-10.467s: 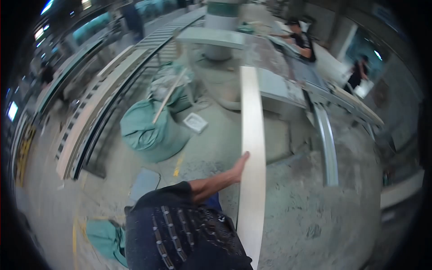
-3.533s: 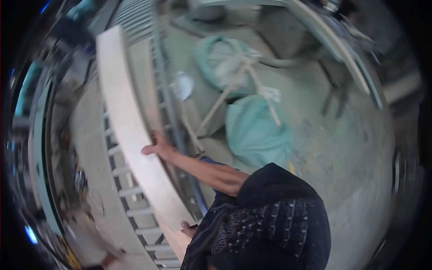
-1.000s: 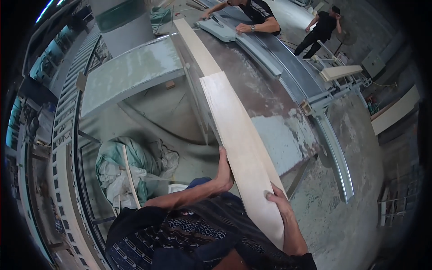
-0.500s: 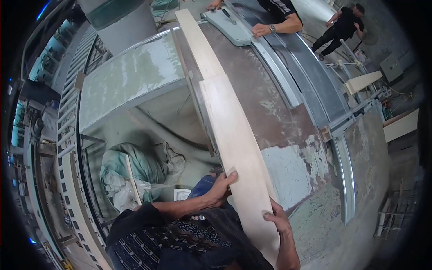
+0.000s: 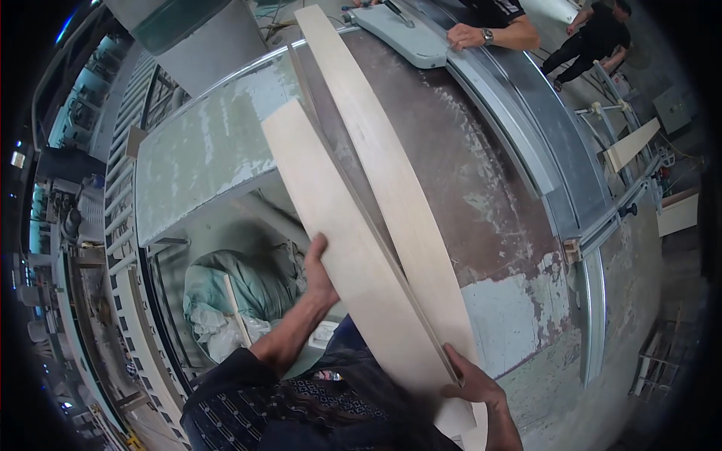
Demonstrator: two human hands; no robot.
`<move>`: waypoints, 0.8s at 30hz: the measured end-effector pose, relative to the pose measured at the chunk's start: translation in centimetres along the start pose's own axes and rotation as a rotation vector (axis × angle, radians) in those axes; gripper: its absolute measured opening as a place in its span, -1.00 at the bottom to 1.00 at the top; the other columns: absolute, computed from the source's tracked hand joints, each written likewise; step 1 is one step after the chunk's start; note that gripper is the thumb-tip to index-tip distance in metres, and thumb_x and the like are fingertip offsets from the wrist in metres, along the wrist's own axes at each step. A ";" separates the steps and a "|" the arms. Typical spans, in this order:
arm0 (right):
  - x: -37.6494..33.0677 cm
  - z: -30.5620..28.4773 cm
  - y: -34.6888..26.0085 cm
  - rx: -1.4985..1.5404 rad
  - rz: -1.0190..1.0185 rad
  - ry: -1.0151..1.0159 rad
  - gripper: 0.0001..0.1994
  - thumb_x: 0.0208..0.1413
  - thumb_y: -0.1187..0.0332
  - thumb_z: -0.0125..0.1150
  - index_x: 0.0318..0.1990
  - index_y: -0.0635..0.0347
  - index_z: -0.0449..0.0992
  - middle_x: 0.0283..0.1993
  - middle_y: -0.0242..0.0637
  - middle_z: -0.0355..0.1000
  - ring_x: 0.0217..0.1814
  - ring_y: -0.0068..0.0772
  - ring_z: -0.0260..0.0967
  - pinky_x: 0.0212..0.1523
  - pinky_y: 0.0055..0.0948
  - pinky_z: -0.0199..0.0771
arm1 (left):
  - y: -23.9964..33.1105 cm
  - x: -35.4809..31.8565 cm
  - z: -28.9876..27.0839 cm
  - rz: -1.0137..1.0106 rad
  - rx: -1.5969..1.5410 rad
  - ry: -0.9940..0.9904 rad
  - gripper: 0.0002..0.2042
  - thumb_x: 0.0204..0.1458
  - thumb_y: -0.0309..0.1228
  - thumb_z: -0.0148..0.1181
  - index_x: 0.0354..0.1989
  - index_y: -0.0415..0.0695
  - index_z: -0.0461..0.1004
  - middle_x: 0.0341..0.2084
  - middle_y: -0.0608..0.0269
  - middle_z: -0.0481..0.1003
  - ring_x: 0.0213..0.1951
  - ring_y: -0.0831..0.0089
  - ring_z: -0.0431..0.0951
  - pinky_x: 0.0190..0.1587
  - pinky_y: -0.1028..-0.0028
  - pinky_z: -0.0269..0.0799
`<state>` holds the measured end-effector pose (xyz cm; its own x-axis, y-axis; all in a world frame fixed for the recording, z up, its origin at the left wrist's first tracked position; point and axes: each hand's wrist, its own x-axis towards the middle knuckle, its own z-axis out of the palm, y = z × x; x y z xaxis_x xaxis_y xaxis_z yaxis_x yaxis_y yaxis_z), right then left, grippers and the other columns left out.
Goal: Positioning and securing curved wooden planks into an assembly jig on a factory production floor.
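A pale wooden board is held slanting in front of me by both hands. My left hand grips its left edge, thumb on the upper face and fingers hidden beneath. Near the board's close end, my right hand is closed on the right edge. A second long pale board lies on the worn brown table, just right of the held one. Part of its near end is hidden under the held board and my right hand.
A co-worker's hand rests by the grey machine guard at the far side. Metal rails run along the right. A green bag sits below on the left, near a roller conveyor. Another person stands far right.
The upper board has been lifted and swung left off the long board beneath, uncovering more of it. My left hand has moved forward and left along its edge.
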<state>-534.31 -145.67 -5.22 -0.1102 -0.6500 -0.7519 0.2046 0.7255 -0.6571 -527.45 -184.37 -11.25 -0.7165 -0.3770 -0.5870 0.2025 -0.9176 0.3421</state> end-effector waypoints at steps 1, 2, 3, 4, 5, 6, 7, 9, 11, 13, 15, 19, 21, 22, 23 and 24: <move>0.1 0.1 -0.2 -0.112 -0.043 0.030 0.12 -0.09 0.26 0.49 0.54 0.26 -0.20 0.56 0.10 -0.07 0.60 -0.08 -0.10 0.53 -0.26 -0.05 | 1.5 1.5 -0.4 0.021 -0.031 0.006 -0.31 0.22 0.03 -0.05 0.38 -0.24 0.18 0.23 -0.09 0.39 0.21 -0.01 0.44 0.31 0.04 0.31; 0.2 0.2 -0.6 -0.224 -0.086 0.060 0.12 -0.10 0.26 0.49 0.54 0.27 -0.19 0.56 0.11 -0.06 0.60 -0.08 -0.10 0.52 -0.26 -0.04 | 3.0 3.0 -1.1 0.024 -0.032 0.003 -0.31 0.22 0.03 -0.05 0.38 -0.24 0.18 0.23 -0.09 0.39 0.21 -0.01 0.44 0.31 0.04 0.31; 0.9 0.5 -2.5 -0.131 -0.031 0.092 0.03 -0.09 0.42 0.45 0.53 0.28 -0.10 0.58 -0.07 -0.04 0.61 -0.24 -0.12 0.50 -0.33 -0.01 | 4.6 4.3 -2.0 0.062 -0.037 -0.001 -0.31 0.21 0.06 -0.04 0.36 -0.23 0.22 0.19 -0.09 0.43 0.18 -0.02 0.47 0.28 0.02 0.36; 2.2 0.9 -3.4 -0.134 -0.034 0.090 0.03 -0.09 0.42 0.45 0.53 0.28 -0.10 0.58 -0.07 -0.04 0.61 -0.24 -0.12 0.50 -0.33 -0.01 | 6.2 5.1 -2.3 0.101 -0.042 -0.007 -0.31 0.21 0.09 -0.03 0.33 -0.22 0.27 0.14 -0.08 0.47 0.15 -0.02 0.50 0.24 -0.01 0.41; 4.0 1.1 -3.8 0.065 -0.105 0.102 -0.01 -0.07 0.44 0.41 0.51 0.32 -0.07 0.57 -0.08 -0.02 0.61 -0.25 -0.11 0.51 -0.33 -0.02 | 7.8 5.7 -2.6 0.107 -0.043 -0.007 -0.31 0.21 0.09 -0.03 0.33 -0.22 0.27 0.14 -0.08 0.47 0.15 -0.02 0.50 0.24 -0.01 0.41; 5.8 1.2 -4.5 0.261 -0.171 0.115 -0.05 -0.05 0.46 0.37 0.50 0.35 -0.04 0.56 -0.09 -0.01 0.60 -0.27 -0.11 0.51 -0.34 -0.02 | 9.1 6.5 -2.7 0.133 -0.024 -0.035 -0.30 0.23 0.12 -0.06 0.35 -0.23 0.25 0.18 -0.08 0.44 0.15 -0.01 0.50 0.25 0.02 0.39; 7.5 1.3 -5.3 0.254 -0.170 0.111 -0.05 -0.05 0.46 0.37 0.50 0.35 -0.04 0.56 -0.09 -0.01 0.60 -0.27 -0.11 0.51 -0.34 -0.02 | 10.2 7.3 -2.8 0.160 -0.006 -0.061 -0.28 0.26 0.14 -0.09 0.36 -0.24 0.22 0.21 -0.08 0.42 0.16 -0.01 0.49 0.27 0.06 0.37; 11.0 1.7 -7.4 0.417 -0.265 0.054 -0.15 0.02 0.51 0.27 0.48 0.40 -0.01 0.52 -0.08 0.07 0.57 -0.29 -0.02 0.49 -0.33 0.02 | 11.5 8.3 -3.5 0.173 0.044 -0.025 -0.26 0.26 0.18 -0.10 0.36 -0.24 0.22 0.21 -0.07 0.42 0.15 0.00 0.50 0.27 0.05 0.38; 15.9 1.9 -8.2 0.436 -0.311 0.046 -0.21 0.10 0.47 0.23 0.48 0.40 0.02 0.45 -0.07 0.19 0.47 -0.30 0.16 0.41 -0.36 0.15 | 11.1 7.5 -4.6 0.126 0.127 -0.026 -0.23 0.27 0.21 -0.11 0.37 -0.26 0.18 0.21 -0.06 0.41 0.16 0.02 0.49 0.28 0.06 0.36; 20.3 2.2 -10.8 0.400 -0.313 0.063 -0.25 0.16 0.41 0.23 0.47 0.41 0.04 0.40 -0.09 0.27 0.37 -0.34 0.28 0.33 -0.40 0.26 | 5.9 3.2 -5.0 0.171 0.316 0.149 -0.26 0.30 0.15 -0.13 0.37 -0.30 0.15 0.21 -0.08 0.41 0.17 0.02 0.49 0.30 0.08 0.33; 23.3 3.4 -14.1 0.433 -0.347 0.109 -0.30 0.22 0.34 0.22 0.44 0.41 0.11 0.37 -0.09 0.30 0.33 -0.35 0.31 0.29 -0.42 0.31 | -0.2 -0.4 -8.7 0.274 0.492 0.194 -0.38 0.33 0.05 -0.11 0.31 -0.25 0.26 0.16 -0.09 0.44 0.18 0.02 0.47 0.27 0.08 0.38; 25.4 3.9 -13.8 0.230 -0.513 0.161 -0.39 0.22 0.41 0.22 0.39 0.40 0.22 0.35 -0.06 0.33 0.36 -0.30 0.30 0.35 -0.37 0.25 | 4.4 1.4 -7.4 0.000 0.196 0.148 -0.39 0.30 0.03 -0.06 0.30 -0.25 0.27 0.12 -0.06 0.48 0.11 0.06 0.53 0.22 0.12 0.43; 22.1 2.7 -13.5 0.090 -0.620 0.324 -0.41 0.19 0.44 0.24 0.37 0.40 0.25 0.35 -0.03 0.33 0.37 -0.26 0.29 0.37 -0.33 0.23 | 7.4 3.1 -8.9 0.034 0.201 0.185 -0.38 0.29 0.04 -0.04 0.30 -0.25 0.28 0.11 -0.04 0.50 0.09 0.07 0.55 0.20 0.12 0.45; 20.1 1.7 -13.2 -0.063 -0.735 0.499 -0.42 0.16 0.48 0.25 0.34 0.40 0.29 0.35 0.01 0.33 0.39 -0.22 0.28 0.39 -0.28 0.22 | 8.5 3.4 -9.2 0.071 0.209 0.202 -0.37 0.28 0.05 -0.02 0.29 -0.25 0.28 0.09 -0.03 0.51 0.06 0.08 0.57 0.18 0.12 0.47; 18.3 0.5 -12.2 -0.096 -0.713 0.656 -0.44 0.13 0.48 0.26 0.30 0.40 0.33 0.34 0.06 0.33 0.40 -0.13 0.28 0.40 -0.22 0.21 | 9.4 3.8 -9.0 0.109 0.226 0.215 -0.37 0.27 0.05 -0.01 0.28 -0.25 0.29 0.07 -0.03 0.52 0.05 0.10 0.58 0.16 0.11 0.49; 16.5 -0.4 -10.8 -0.127 -0.687 0.812 -0.46 0.11 0.47 0.28 0.26 0.40 0.37 0.32 0.11 0.34 0.40 -0.04 0.27 0.41 -0.17 0.21 | 10.3 3.8 -8.8 0.148 0.246 0.228 -0.37 0.26 0.06 0.01 0.28 -0.24 0.30 0.06 -0.02 0.53 0.03 0.12 0.59 0.15 0.11 0.50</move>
<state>-538.72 -164.14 -10.60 -0.7871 -0.6168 0.0019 -0.2453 0.3101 -0.9185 -522.26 -196.34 -16.43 -0.5190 -0.5469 -0.6569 0.1061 -0.8038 0.5854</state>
